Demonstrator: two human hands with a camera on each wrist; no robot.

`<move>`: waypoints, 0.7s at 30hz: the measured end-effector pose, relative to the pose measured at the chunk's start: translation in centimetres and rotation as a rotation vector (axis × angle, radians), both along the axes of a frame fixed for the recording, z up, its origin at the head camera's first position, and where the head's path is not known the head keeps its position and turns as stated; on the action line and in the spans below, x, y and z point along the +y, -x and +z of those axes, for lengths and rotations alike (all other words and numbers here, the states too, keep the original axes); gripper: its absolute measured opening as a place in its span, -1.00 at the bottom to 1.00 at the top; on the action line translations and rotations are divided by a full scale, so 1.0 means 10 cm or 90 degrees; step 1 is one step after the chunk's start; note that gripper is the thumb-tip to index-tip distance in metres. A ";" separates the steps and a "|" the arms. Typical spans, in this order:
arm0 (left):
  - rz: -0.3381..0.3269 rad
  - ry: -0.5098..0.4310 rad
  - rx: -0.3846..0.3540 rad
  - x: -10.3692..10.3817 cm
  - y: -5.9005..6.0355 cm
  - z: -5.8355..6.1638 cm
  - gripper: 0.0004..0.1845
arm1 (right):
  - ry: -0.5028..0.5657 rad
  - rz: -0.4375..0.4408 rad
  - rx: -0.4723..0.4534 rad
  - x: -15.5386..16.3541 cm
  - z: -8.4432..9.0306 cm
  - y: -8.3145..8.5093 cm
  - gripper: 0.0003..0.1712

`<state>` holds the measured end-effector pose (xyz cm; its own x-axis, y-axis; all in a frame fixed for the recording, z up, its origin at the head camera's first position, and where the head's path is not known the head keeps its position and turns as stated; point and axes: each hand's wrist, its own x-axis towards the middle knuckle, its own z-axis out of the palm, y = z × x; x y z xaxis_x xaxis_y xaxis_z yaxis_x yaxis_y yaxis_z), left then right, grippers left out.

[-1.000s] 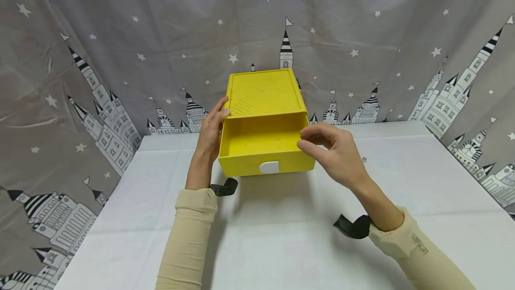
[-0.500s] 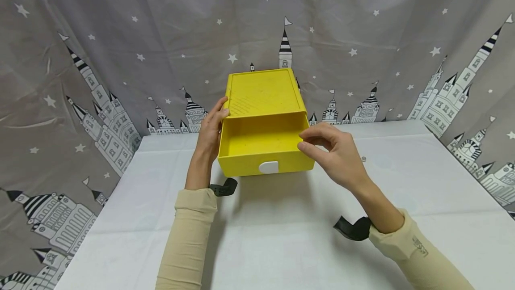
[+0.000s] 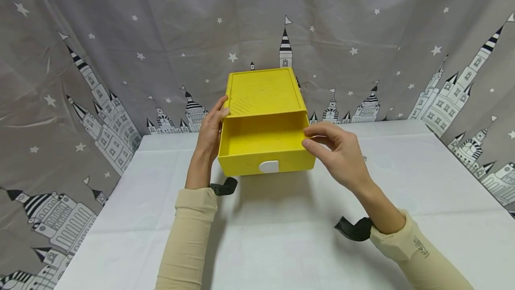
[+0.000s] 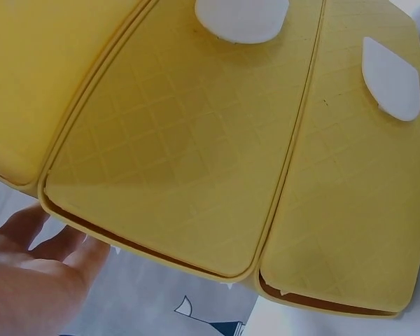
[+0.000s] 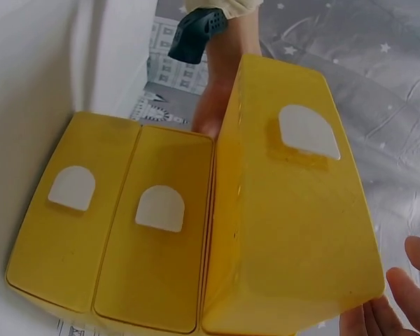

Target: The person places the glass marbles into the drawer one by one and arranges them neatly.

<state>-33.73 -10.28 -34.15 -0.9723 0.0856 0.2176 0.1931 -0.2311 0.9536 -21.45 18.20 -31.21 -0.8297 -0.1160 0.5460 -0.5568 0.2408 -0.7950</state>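
Observation:
A yellow plastic drawer unit [image 3: 263,92] stands on the white cloth, its top drawer [image 3: 267,164] pulled out with a bare inside. White tabs mark the fronts; two lower drawers, the middle drawer [image 5: 157,273] and the bottom drawer [image 5: 63,245], are in. My left hand [image 3: 209,131] rests against the unit's left side, fingers extended along it in the left wrist view. At the drawer's right front corner is my right hand [image 3: 342,153], thumb and forefinger apart beside the rim. Its other fingers [image 5: 378,315] are partly hidden behind the drawer's side in the right wrist view.
A grey curtain [image 3: 201,22] printed with stars and castles hangs close behind the unit and at both sides. The white cloth [image 3: 273,241] covers the table. A small greyish round spot [image 3: 364,158] shows just right of my right hand.
My right hand has shifted slightly to the right, its fingertips now nearer the drawer's right rim. The drawer stays pulled out, and the left hand keeps its place.

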 end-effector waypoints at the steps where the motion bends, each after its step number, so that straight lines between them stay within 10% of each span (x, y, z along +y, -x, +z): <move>1: 0.001 -0.001 0.000 0.00 0.00 0.00 -0.38 | 0.005 -0.003 0.000 0.01 0.00 0.00 -0.76; 21: 0.002 0.000 0.002 -0.01 0.01 0.01 -0.38 | 0.023 -0.132 -0.036 0.46 -0.36 0.10 -0.76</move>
